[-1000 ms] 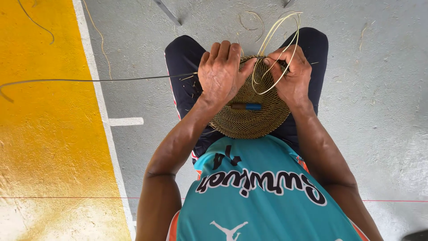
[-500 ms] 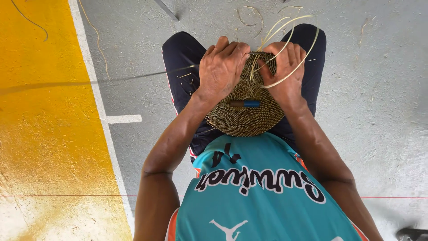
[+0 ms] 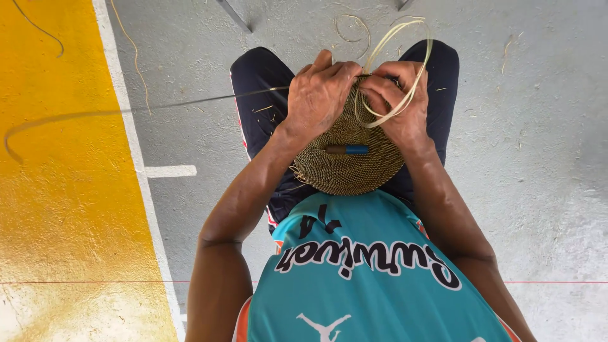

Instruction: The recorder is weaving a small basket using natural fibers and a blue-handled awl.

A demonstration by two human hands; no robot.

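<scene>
Both hands work the far rim of a round woven disc (image 3: pixel 348 166): left hand (image 3: pixel 318 95) clamps the edge, right hand (image 3: pixel 399 104) pinches a pale looped strip (image 3: pixel 405 63). Judging by this, a stitch is mid-way; pulling it snug calls for steady tension.

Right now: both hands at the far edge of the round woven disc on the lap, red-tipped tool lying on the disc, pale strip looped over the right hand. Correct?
Not quite. In the head view the tool lying on the woven disc has a blue tip, not red. The rest holds: left hand and right hand are both at the disc's far edge, and the pale strip loops over the right hand.
</scene>
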